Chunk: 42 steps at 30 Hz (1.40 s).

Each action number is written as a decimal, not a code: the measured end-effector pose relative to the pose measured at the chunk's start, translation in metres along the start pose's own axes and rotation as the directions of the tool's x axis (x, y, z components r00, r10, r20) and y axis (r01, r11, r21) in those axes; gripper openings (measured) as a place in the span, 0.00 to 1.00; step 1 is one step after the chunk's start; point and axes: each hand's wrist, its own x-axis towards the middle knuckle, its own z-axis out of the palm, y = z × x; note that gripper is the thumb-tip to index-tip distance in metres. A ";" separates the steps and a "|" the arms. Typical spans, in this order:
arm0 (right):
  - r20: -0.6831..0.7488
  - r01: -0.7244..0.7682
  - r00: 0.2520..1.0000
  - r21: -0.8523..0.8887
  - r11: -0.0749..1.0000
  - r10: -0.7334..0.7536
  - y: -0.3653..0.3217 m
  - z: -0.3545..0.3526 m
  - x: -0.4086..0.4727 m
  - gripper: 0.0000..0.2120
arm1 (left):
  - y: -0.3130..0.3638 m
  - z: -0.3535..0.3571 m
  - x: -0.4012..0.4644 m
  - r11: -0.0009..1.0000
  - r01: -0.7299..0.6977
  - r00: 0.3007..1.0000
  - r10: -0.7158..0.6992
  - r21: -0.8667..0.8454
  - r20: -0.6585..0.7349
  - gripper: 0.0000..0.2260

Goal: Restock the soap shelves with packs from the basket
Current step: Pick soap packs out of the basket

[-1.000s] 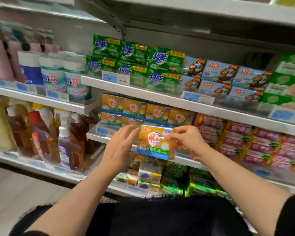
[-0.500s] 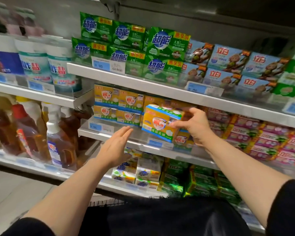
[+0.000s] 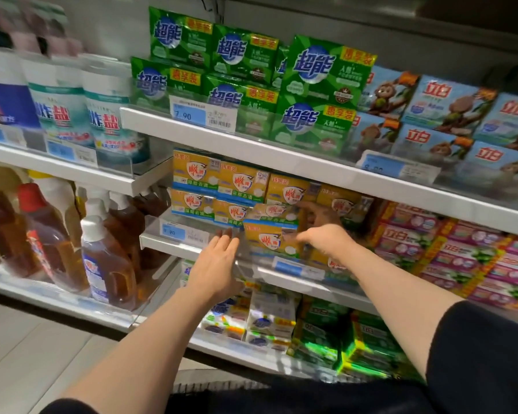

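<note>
A yellow soap pack (image 3: pixel 269 238) with a red shield logo sits at the front of the middle shelf (image 3: pixel 174 245), among a stack of matching yellow packs (image 3: pixel 240 189). My right hand (image 3: pixel 326 239) grips this pack at its right end, fingers curled over it. My left hand (image 3: pixel 219 261) hovers just left of the pack with straight fingers, at the clear plastic shelf lip, holding nothing. The basket is not in view.
Green soap packs (image 3: pixel 320 94) and blue monkey-print packs (image 3: pixel 449 115) fill the upper shelf. Pink and red packs (image 3: pixel 449 255) lie right of the yellow ones. Brown detergent bottles (image 3: pixel 108 258) stand on the left. More soap packs (image 3: pixel 269 321) fill the bottom shelf.
My right hand has carried the yellow pack forward and down onto the middle shelf's front row. My left hand has risen to the shelf lip beside it.
</note>
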 end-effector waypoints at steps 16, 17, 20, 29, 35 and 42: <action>0.011 0.062 0.998 -0.477 0.876 -0.065 0.024 -0.027 -0.049 0.14 | 0.037 0.000 -0.003 1.000 0.021 0.994 -0.020 0.000 0.107 0.39; -0.016 0.091 0.994 -0.449 0.889 -0.109 0.028 -0.032 -0.059 0.14 | 0.045 -0.002 -0.006 0.998 -0.023 0.998 0.026 -0.051 0.063 0.38; -0.091 0.138 0.981 -0.283 0.949 -0.170 0.045 -0.056 -0.100 0.29 | 0.081 -0.009 -0.023 0.953 -0.175 0.981 0.148 -0.246 -0.123 0.36; -0.326 -0.062 0.945 -0.202 0.977 -0.007 0.136 -0.199 -0.294 0.18 | 0.279 -0.009 -0.083 0.747 -0.539 0.842 0.491 -0.388 -0.224 0.22; -0.669 -0.296 0.730 -0.132 0.946 0.135 0.184 -0.279 -0.468 0.06 | 0.456 -0.026 -0.133 0.459 -0.747 0.596 0.782 -0.481 -0.180 0.21; -0.885 -0.577 0.381 -0.001 0.817 0.268 0.235 -0.306 -0.641 0.07 | 0.595 0.005 -0.222 0.188 -0.807 0.285 0.954 -0.560 -0.090 0.23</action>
